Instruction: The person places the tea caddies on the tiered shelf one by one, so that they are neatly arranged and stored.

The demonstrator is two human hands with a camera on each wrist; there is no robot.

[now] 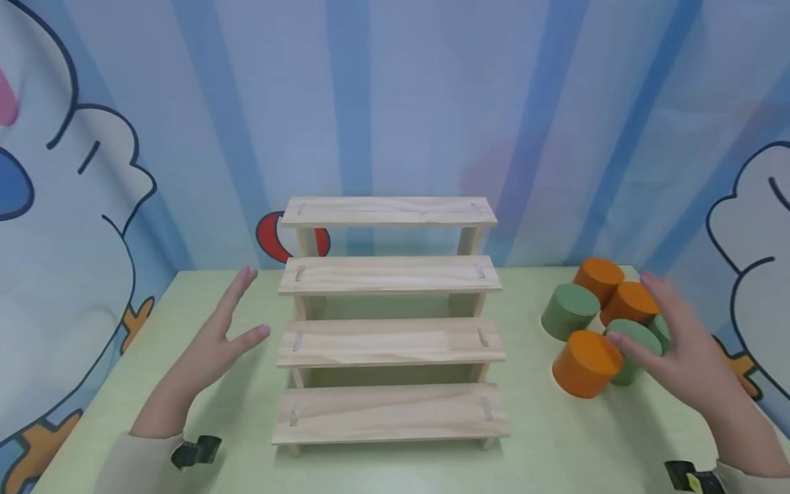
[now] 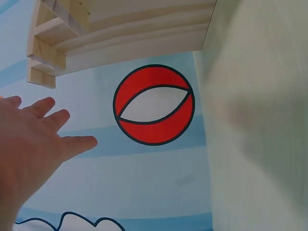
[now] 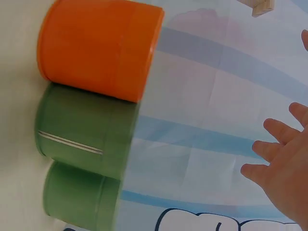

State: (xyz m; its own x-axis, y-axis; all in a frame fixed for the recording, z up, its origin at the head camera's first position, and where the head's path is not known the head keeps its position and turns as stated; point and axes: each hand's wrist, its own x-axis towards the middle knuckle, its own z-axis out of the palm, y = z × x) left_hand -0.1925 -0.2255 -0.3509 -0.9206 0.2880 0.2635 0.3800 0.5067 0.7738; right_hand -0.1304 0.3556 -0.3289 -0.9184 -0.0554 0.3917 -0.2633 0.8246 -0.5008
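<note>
My left hand point(image 1: 212, 353) hovers over the table to the left of a wooden stepped rack point(image 1: 390, 343), thumb and fingers spread, holding nothing. On the other side my right hand point(image 1: 694, 357) hangs above the right part of the table, fingers extended and nothing in its grasp. Just left of it stands a group of orange canisters point(image 1: 588, 365) and green canisters point(image 1: 569, 312). In the right wrist view, one orange canister point(image 3: 98, 48) and two green canisters point(image 3: 82, 130) stand in a row, apart from the fingers. Part of the group is hidden behind the right hand.
The rack's several plank shelves rise like stairs toward the back. Behind the pale green table point(image 1: 531, 439) hangs a blue striped backdrop point(image 1: 420, 103) with cartoon figures and a red and white ball point(image 2: 154, 105). Similar printed panels close in the left and right sides.
</note>
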